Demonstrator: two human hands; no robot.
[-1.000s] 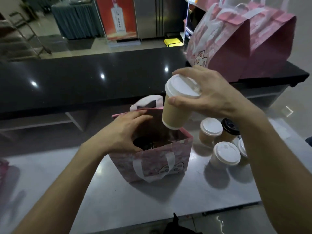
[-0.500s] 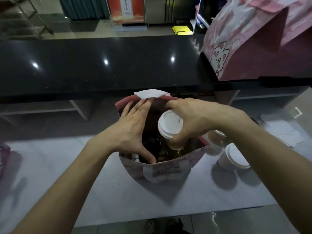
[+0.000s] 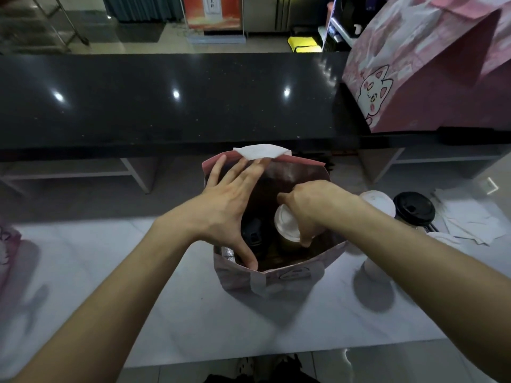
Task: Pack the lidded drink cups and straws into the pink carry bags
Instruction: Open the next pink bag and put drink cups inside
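White-lidded and tan-walled, a paper cup [image 3: 287,226] is gripped at its rim by the curled fingers of the right hand [image 3: 312,208], inside the open pink carry bag [image 3: 276,277]. The bag's mouth is held wide by the spread left hand [image 3: 229,208] (fingers straight, thumb on the near rim). A dark-lidded cup [image 3: 253,234] sits inside beside it. The bag stands mid-worktop [image 3: 110,286]; more lidded cups [image 3: 413,208] stand toward the right edge.

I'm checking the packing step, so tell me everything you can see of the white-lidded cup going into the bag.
The white-lidded cup is a tan paper cup with a round white plastic lid, roughly upright, down inside the open pink carry bag on the pale table. The right hand grips it by the lid rim. A dark-lidded cup stands beside it.
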